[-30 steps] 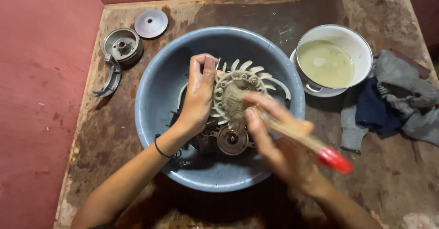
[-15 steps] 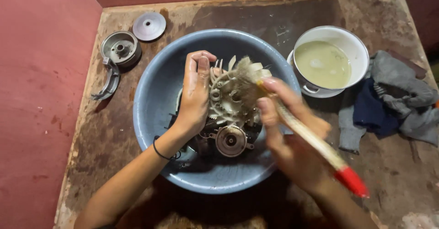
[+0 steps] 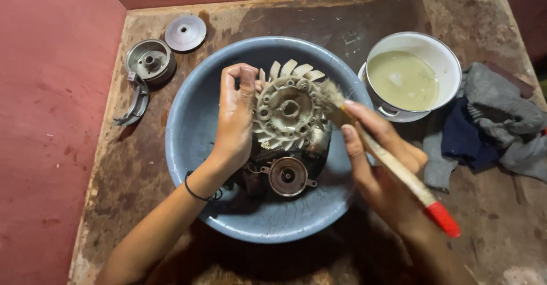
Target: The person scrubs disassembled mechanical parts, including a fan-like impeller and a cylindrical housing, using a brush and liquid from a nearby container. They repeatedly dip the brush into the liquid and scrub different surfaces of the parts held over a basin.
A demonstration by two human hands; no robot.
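Note:
A dirty engine part with a pale finned fan wheel (image 3: pixel 288 113) stands inside a wide blue basin (image 3: pixel 188 125). My left hand (image 3: pixel 235 117) grips the part's left side, fingers curled over the fins. My right hand (image 3: pixel 379 165) holds a paintbrush (image 3: pixel 393 162) with a wooden handle and red end; its bristles touch the right edge of the fan wheel. A smaller round metal piece (image 3: pixel 286 175) sits below the fan on the same part.
A white pot of cloudy yellowish liquid (image 3: pixel 405 80) stands right of the basin. Grey and blue rags (image 3: pixel 484 125) lie at the right. A metal drum (image 3: pixel 149 60), a round disc (image 3: pixel 185 33) and a curved shoe piece (image 3: pixel 134 104) lie upper left. A red wall borders the left.
The brush has moved from the middle of the fan wheel out to its right edge. The fan's face now shows in full. My left hand stays on the part's left side.

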